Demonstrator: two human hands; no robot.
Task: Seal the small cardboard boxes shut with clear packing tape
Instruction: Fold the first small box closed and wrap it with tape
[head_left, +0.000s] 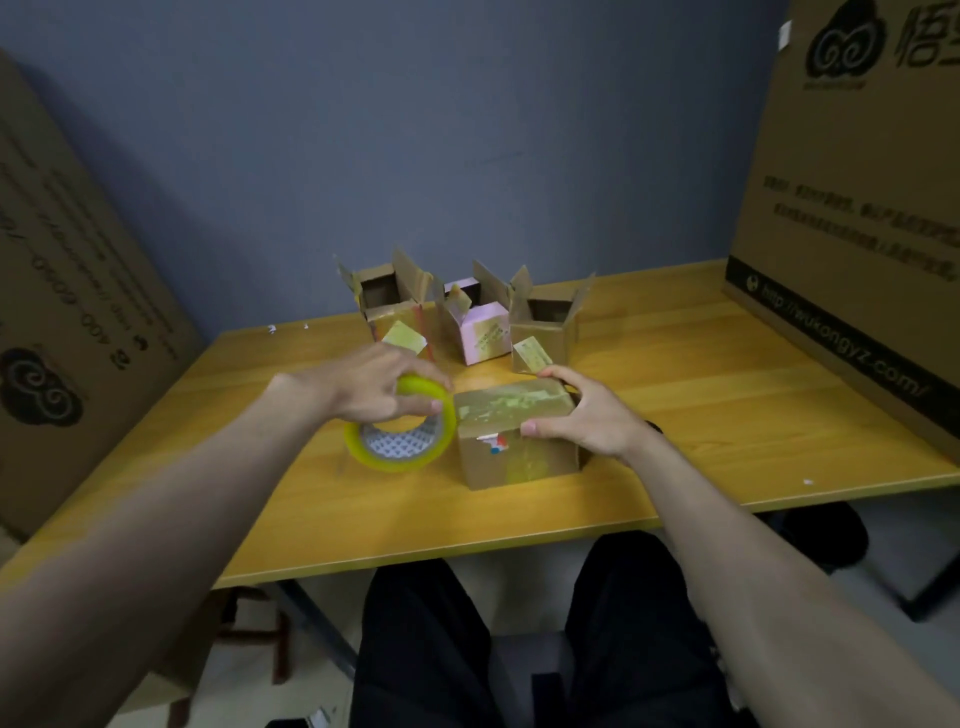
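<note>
Four small boxes sit on the wooden table (675, 364), and only the nearest one is closed. That closed box (519, 441) stands near the front middle of the table, its top covered in glossy tape and a small red and blue mark on the face turned toward the person. The right hand (587, 410) grasps it from the right side, with the thumb pressed on the front top edge and the fingers curled over the far top edge. The left hand (379, 384) grips the tape roll (400, 436) from above, fingers wrapped over its upper rim and the thumb inside the ring; the roll is tilted and sits just beside the left face of the closed box, touching it or nearly so. Behind them, toward the far edge of the table, three more boxes stand in a row with their flaps up: a brown open box (389, 306) on the left, a pink box (480, 327) in the middle, and another brown box (545, 327) on the right. Loose pieces of yellowish tape hang from the fronts of the two brown ones. A big printed carton (857, 208) rests on the right end of the table, and a second large carton (67, 312) leans beside the table on the left.
</note>
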